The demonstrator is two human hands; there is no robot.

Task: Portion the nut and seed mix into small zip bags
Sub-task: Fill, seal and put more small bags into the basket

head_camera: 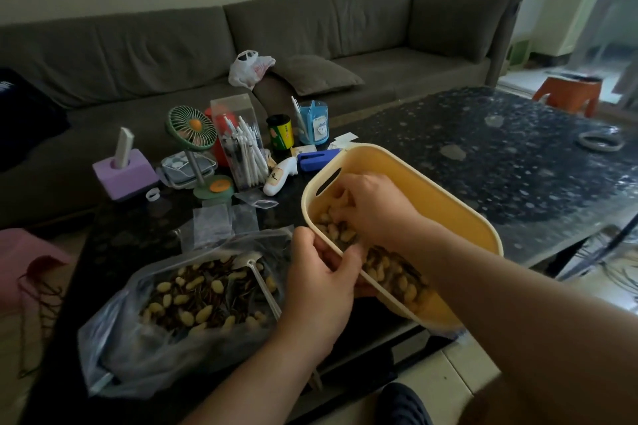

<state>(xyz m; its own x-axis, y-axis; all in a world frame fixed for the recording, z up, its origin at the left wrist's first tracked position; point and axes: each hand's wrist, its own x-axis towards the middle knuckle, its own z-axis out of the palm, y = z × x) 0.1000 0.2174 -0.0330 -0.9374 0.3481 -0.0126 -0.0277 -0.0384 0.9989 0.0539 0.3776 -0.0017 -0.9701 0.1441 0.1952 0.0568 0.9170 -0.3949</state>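
A yellow plastic basket [431, 190] sits tilted at the table's near edge, with peanuts and dark seeds [397, 276] in its low end. My left hand [321, 279] grips the basket's near rim. Inside the basket, my right hand [373, 207] has its fingers curled into the nut mix. To the left lies a large clear bag [155, 331] of the same mix with a white scoop [262, 283] lying in it. Several small empty zip bags [214, 221] lie flat behind the large bag.
The dark glass table [483, 148] carries a small green fan [193, 131], a clear box of pens [241, 148], a blue pen holder [314, 124], a purple block [124, 172] and a white tool [279, 176]. A grey sofa [276, 45] stands behind. An orange stool [569, 93] is far right.
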